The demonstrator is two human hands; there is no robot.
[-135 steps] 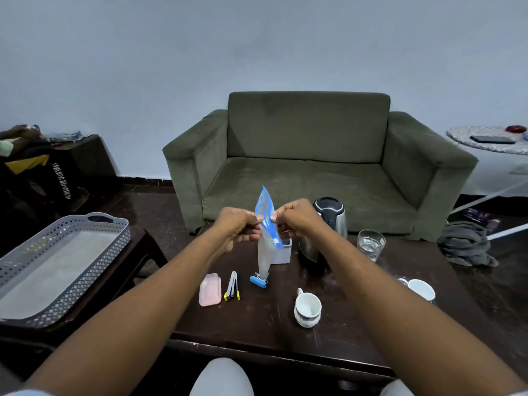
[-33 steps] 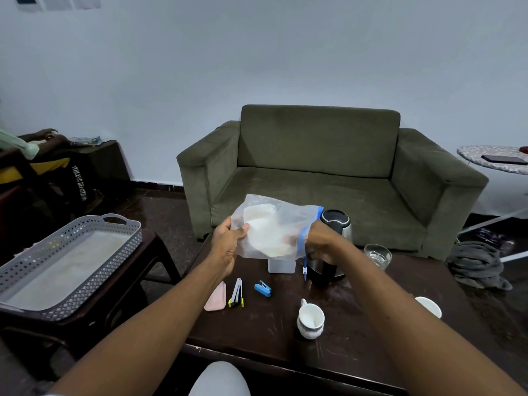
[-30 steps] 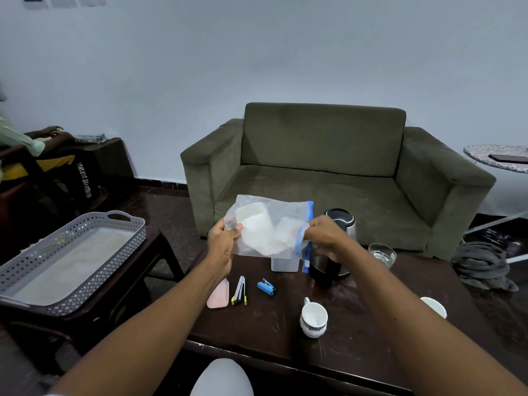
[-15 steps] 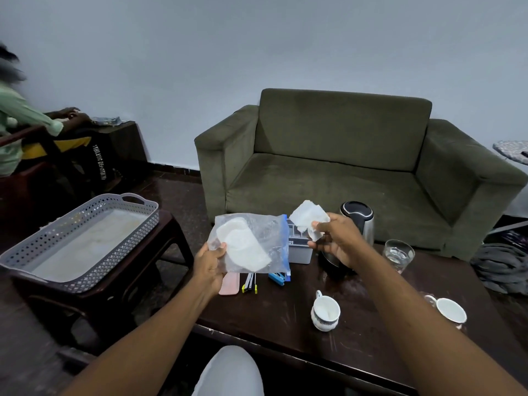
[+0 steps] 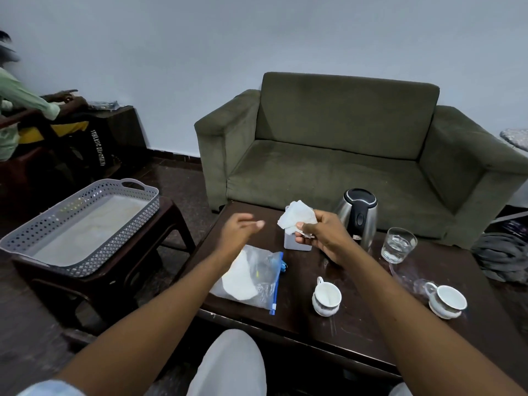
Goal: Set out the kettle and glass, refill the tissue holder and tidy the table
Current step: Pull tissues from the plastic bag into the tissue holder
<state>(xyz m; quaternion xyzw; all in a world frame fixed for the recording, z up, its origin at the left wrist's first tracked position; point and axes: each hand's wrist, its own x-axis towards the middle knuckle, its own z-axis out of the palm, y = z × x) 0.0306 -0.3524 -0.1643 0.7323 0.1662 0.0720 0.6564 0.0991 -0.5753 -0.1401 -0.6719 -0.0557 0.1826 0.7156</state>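
Green sofa [image 5: 343,155] against the wall, behind a dark tabletop [image 5: 357,324]. Grey perforated basket [image 5: 85,224] on a side stool at left. Zip bag [image 5: 251,278] with a white wad inside, flat near the tabletop's left front edge, blue zip strip along its right side. Steel kettle [image 5: 357,218] upright at the back, just right of the pale tissue holder [image 5: 295,242]. Glass [image 5: 398,245] of water right of the kettle, apart from it. Two white cups: one [image 5: 327,299] front centre, one [image 5: 447,301] far right. Right hand [image 5: 323,235] above the tissue holder, fingers [image 5: 304,225] pinched on a crumpled white tissue [image 5: 297,217]. Left hand [image 5: 237,232] empty, fingers [image 5: 253,223] spread apart, hovering over the bag.
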